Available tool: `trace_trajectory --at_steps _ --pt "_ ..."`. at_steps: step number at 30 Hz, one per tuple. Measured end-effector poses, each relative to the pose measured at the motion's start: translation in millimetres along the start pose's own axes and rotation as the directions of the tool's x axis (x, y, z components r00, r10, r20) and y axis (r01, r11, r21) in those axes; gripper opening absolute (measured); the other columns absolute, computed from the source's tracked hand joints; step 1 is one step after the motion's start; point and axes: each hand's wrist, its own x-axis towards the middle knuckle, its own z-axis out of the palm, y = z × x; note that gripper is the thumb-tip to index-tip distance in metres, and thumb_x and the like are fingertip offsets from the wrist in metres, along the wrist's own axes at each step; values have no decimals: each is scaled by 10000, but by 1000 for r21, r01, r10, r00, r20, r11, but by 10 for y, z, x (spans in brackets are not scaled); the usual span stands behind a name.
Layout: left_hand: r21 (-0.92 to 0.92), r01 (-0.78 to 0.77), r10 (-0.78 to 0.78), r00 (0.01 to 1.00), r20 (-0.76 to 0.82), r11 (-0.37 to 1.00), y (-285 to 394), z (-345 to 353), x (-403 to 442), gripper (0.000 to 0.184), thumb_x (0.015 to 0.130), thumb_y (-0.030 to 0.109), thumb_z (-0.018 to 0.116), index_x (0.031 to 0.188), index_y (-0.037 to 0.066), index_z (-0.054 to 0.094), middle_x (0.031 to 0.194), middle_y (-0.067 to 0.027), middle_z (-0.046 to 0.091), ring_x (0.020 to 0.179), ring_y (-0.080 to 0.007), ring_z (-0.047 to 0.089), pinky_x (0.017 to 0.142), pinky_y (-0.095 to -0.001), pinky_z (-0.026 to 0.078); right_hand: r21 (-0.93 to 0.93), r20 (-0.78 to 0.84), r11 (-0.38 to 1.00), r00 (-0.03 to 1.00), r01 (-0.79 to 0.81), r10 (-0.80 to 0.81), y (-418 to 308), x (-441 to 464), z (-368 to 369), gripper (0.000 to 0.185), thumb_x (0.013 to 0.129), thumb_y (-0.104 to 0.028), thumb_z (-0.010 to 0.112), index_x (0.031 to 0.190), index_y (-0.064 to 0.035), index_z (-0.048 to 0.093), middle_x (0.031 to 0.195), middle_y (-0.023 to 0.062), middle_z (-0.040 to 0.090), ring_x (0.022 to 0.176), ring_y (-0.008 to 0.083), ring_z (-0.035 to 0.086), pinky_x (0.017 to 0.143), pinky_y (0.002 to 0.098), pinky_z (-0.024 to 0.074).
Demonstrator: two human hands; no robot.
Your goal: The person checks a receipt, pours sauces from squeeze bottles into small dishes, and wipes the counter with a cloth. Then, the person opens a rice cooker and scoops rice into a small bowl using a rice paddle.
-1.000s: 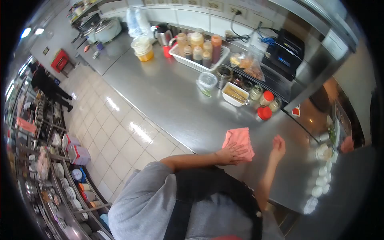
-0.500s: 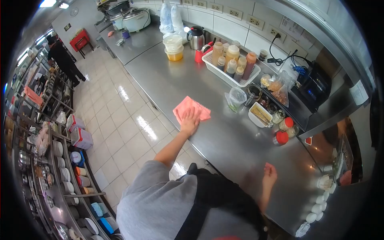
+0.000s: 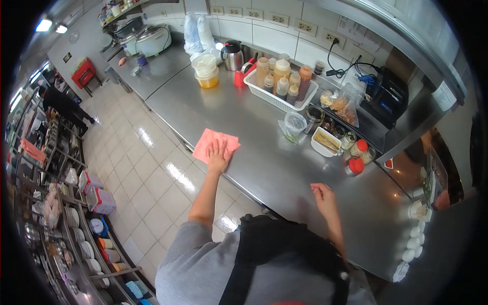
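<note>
My left hand (image 3: pixel 217 156) lies flat with its fingers spread on a folded pink cloth (image 3: pixel 209 144), pressing it against the steel counter (image 3: pixel 264 162) by the front edge. The cloth's near corner reaches that edge. Over the counter to the right, my right hand (image 3: pixel 324 197) is loosely closed, its fingers curled together, and nothing shows in it. Whether it touches the steel, I cannot tell. Beyond it stand a red-lidded jar (image 3: pixel 355 166), a white tub (image 3: pixel 325 142) with brownish contents and a clear plastic bag (image 3: pixel 294 126) with something green inside.
Along the back are a white basket (image 3: pixel 277 98) of sauce bottles, a steel jug (image 3: pixel 233 55), stacked plastic tubs (image 3: pixel 205 71) and a black machine (image 3: pixel 389 99) with cables. White cups (image 3: pixel 414 241) line the right end. A person (image 3: pixel 66 109) stands by shelves across the aisle.
My left hand and the cloth have slid left along the counter's front edge. My right hand has moved left and farther out over the counter. The camera view has shifted slightly.
</note>
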Motion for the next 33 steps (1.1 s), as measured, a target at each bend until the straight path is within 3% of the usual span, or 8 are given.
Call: trace_trajectory --at_steps 2,10,12,18,25,28,31,33 --pt "-67 122 -118 992 54 990 74 32 1 670 946 545 440 1489 158 375 1586 -184 212 1485 -389 97 1193 -525 62 -12 9 1000 1000 -14 14 -10 -68 1 161 940 -71 551 1035 -13 668 932 129 685 812 219 678 705 299 524" --pt "-387 -534 599 799 60 752 1772 13 -1278 840 884 496 615 1505 49 272 1518 -222 339 1408 -415 314 1173 -514 178 -91 111 996 994 21 -10 25 -115 349 176 912 -94 563 1032 -21 669 978 155 661 799 311 657 709 365 520" --pt "-788 -222 513 848 135 574 1758 56 -1319 773 917 415 611 1500 37 275 1523 -218 332 1384 -399 366 1160 -467 245 -79 115 991 989 106 -97 -11 -33 534 188 896 -65 560 1043 -22 669 966 151 653 824 305 647 725 370 509" --pt "-818 40 -59 998 7 574 915 -369 -1208 529 992 193 501 1467 33 329 1382 -174 499 1266 -315 500 1050 -400 404 -367 504 852 849 374 -156 415 18 1090 571 856 -180 600 1411 -119 485 1525 151 366 1420 398 279 1146 498 259" --pt "-785 351 -728 663 -177 510 -361 157 -1884 328 988 102 456 1302 12 488 1166 -163 594 950 -215 634 795 -327 518 -270 470 858 838 437 -278 600 178 1275 638 830 -153 643 1429 -67 443 1491 201 380 1395 447 287 1146 511 260" --pt "-698 474 -769 616 -173 537 -471 114 -2131 259 976 87 468 1212 12 543 1060 -138 638 896 -192 641 747 -307 520 -255 464 872 844 418 -269 596 228 1295 653 812 -144 661 1425 -67 450 1484 208 388 1387 451 301 1141 498 278" --pt "-755 572 -653 711 261 322 -336 -463 -2265 179 963 112 525 1101 24 597 926 -86 669 814 -159 639 708 -284 513 -244 494 850 814 467 -305 629 268 1261 682 807 -160 659 1448 -104 433 1519 211 348 1414 433 278 1152 467 277" --pt "-695 623 -262 782 566 359 -149 -1022 -2113 122 954 116 549 1041 58 612 912 -54 685 782 -115 633 685 -269 512 -228 504 852 806 471 -311 643 290 1230 675 804 -166 665 1439 -111 445 1511 207 363 1407 425 299 1147 459 290"
